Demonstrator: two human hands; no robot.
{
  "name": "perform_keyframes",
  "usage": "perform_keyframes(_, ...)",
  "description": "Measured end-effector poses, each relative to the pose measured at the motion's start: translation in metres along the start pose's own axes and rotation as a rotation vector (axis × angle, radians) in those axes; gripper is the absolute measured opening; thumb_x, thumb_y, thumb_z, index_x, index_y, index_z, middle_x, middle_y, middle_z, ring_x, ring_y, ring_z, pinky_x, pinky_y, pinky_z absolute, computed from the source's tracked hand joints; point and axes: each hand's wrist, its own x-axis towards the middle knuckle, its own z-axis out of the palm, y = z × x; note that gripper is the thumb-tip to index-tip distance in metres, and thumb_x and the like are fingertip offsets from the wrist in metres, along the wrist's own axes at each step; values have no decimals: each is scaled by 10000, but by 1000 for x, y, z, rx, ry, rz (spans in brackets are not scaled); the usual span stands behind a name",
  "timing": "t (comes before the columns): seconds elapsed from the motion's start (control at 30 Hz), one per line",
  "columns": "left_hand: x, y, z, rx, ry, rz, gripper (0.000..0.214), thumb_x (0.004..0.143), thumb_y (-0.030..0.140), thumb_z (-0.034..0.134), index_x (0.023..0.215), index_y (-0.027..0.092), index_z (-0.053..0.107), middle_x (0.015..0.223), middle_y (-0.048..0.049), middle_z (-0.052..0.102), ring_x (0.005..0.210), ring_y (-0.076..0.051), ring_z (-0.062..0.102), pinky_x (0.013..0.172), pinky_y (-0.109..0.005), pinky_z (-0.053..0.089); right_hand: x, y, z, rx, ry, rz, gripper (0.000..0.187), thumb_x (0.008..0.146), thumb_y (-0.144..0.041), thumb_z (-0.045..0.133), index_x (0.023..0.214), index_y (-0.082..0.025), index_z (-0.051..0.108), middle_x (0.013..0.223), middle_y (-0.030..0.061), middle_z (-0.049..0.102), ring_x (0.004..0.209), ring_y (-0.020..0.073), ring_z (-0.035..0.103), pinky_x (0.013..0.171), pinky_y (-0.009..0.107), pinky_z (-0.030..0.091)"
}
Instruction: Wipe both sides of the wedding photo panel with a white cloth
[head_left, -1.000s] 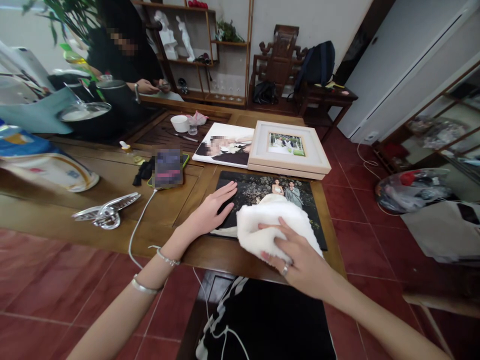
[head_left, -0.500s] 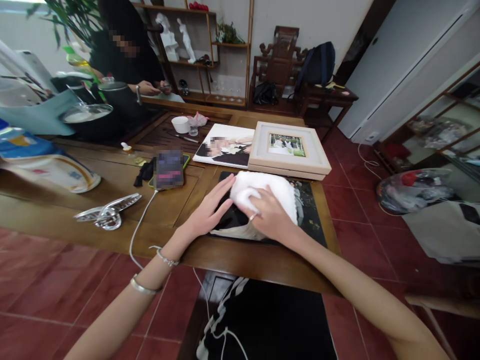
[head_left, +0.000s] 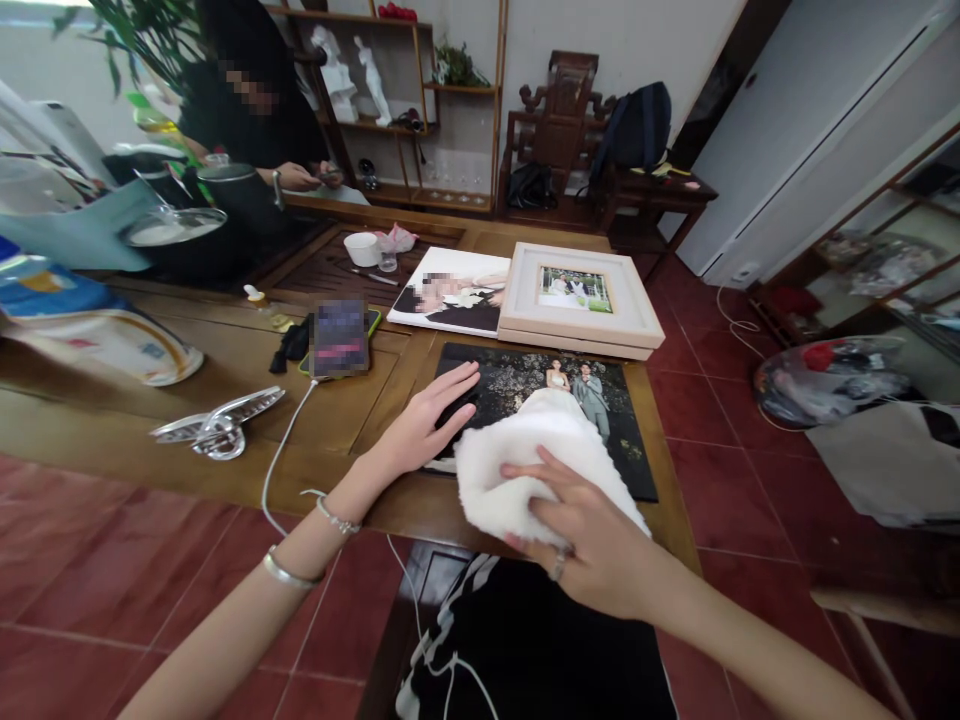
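A dark wedding photo panel lies flat at the near edge of the wooden table. My left hand rests open and flat on the panel's left part, fingers stretched out. My right hand presses down on a fluffy white cloth, fingers curled over its near part, at the panel's front edge. The cloth covers the lower middle of the picture.
Behind the panel lie a white framed photo and an unframed print. A phone on a white cable, a silver hair clip, a cup and bags stand to the left. Another person sits at the far left.
My right hand has drawn the white cloth back from the panel's far part to its near edge, uncovering the couple in the picture. My left hand has stayed in place.
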Motion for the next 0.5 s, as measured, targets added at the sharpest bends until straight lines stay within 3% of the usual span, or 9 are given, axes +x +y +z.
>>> perform_keyframes(0.1,1,-1,3,34,-9,1,426,957,312,458,1333,129,539,1427,-139,487,1350,-245,422,1131,-440,345,-13,12,-12,9,71,138,234,947,-344,482,819,-211,627,1112,71,684,1147,244,585,1134,443,276)
perform_keyframes(0.17,2,-2,5,42,-20,6,399,954,296,460,1294,126,578,1395,-138,520,1330,-248,448,1118,-444,369,-14,24,-20,-1,145,244,311,951,-384,452,718,-219,575,920,52,696,1026,270,628,1054,443,365)
perform_keyframes(0.27,3,-3,6,50,-31,18,384,948,285,469,1267,119,603,1372,-137,541,1325,-256,453,1108,-456,383,-5,43,-29,-13,268,355,407,938,-443,429,591,-231,442,622,-5,550,704,219,594,868,396,458)
perform_keyframes(0.37,4,-2,5,54,-39,25,379,944,271,473,1262,116,607,1368,-138,544,1328,-257,450,1106,-464,386,16,58,-35,7,352,398,458,914,-485,424,548,-231,317,521,-44,375,547,148,433,732,334,439)
perform_keyframes(0.5,4,-2,4,56,-50,20,377,938,260,479,1266,125,606,1362,-133,551,1329,-259,448,1104,-470,388,55,69,-35,75,400,422,455,892,-527,427,561,-222,359,560,-26,442,590,156,448,645,301,373)
